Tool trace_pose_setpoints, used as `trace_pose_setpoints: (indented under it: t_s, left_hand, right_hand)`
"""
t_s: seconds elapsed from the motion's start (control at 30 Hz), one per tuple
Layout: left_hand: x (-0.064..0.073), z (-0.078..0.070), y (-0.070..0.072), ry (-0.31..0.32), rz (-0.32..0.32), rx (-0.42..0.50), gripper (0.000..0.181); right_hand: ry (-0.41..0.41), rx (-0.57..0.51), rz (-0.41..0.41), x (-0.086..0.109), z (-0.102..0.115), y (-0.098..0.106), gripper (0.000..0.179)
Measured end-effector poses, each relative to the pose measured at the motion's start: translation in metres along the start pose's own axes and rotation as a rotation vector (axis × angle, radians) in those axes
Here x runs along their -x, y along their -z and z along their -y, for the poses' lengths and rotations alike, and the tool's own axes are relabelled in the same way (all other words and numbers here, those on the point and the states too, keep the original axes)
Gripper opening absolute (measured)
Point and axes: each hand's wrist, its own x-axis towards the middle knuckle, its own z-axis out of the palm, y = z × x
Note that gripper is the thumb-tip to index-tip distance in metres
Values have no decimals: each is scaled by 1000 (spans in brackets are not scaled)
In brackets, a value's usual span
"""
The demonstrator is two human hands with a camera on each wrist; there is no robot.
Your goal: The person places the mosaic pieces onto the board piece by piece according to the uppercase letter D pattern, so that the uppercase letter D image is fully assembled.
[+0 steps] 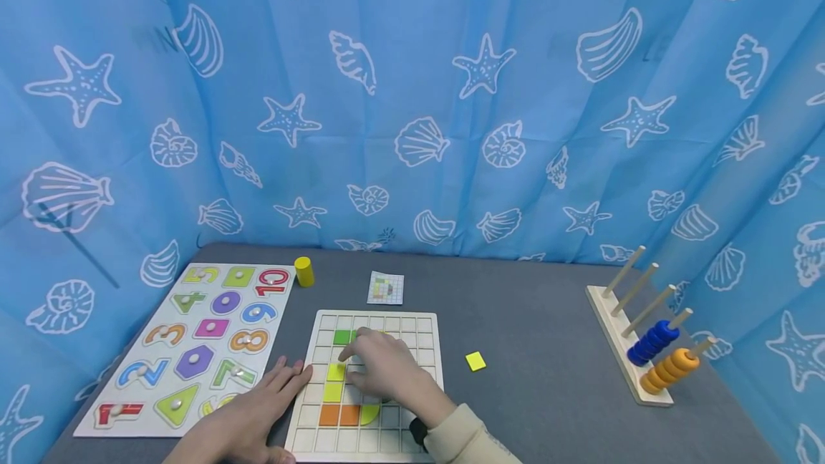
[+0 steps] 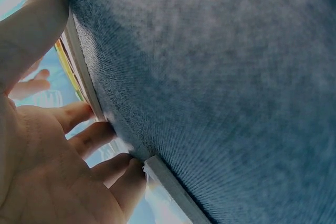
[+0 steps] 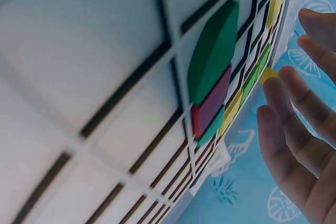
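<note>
A white grid board (image 1: 401, 442) lies on the table and bears colored tiles. My left hand (image 1: 273, 396) rests at the board's left edge, its fingertips on the rim and its thumb low near the front corner. My right hand (image 1: 383, 364) is over the board's middle, with the fingertips just above a yellow tile (image 1: 336, 372); no piece shows between its fingers in the right wrist view. Near it are a green tile (image 1: 342, 337), another yellow tile (image 1: 331, 393), orange tiles (image 1: 329, 415) and a rounded yellow-green tile (image 1: 369, 415). Under the hand, a dark green tile (image 3: 215, 51) and a red tile (image 3: 211, 106) show.
A loose yellow tile (image 1: 475, 361) lies right of the board. Behind it sits a small pattern card (image 1: 385, 288). A number-and-shape puzzle board (image 1: 151, 335) is at left, beside a yellow cylinder (image 1: 304, 272). At right stands a peg rack (image 1: 615, 339) with blue and orange rings.
</note>
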Motion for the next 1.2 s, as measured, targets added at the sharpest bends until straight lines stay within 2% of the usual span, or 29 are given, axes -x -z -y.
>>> trace_pose_setpoints:
  t_s: [0.17, 0.4, 0.67, 0.93, 1.2]
  left_hand:
    - [0, 1, 1, -15, 0, -2, 116]
    - [-1, 2, -2, 1, 5, 23, 117]
    - [-2, 2, -2, 16, 16, 35, 117]
    - [-3, 3, -3, 5, 7, 23, 118]
    - [-3, 3, -2, -13, 1, 27, 118]
  right_hand:
    - [-22, -61, -2, 8, -13, 5, 23]
    - [-50, -111, -32, 27, -43, 14, 21]
    - [-86, -90, -79, 50, -76, 29, 20]
    - [-144, -35, -102, 66, -96, 40, 22]
    - [-268, -25, -49, 85, -117, 48, 28]
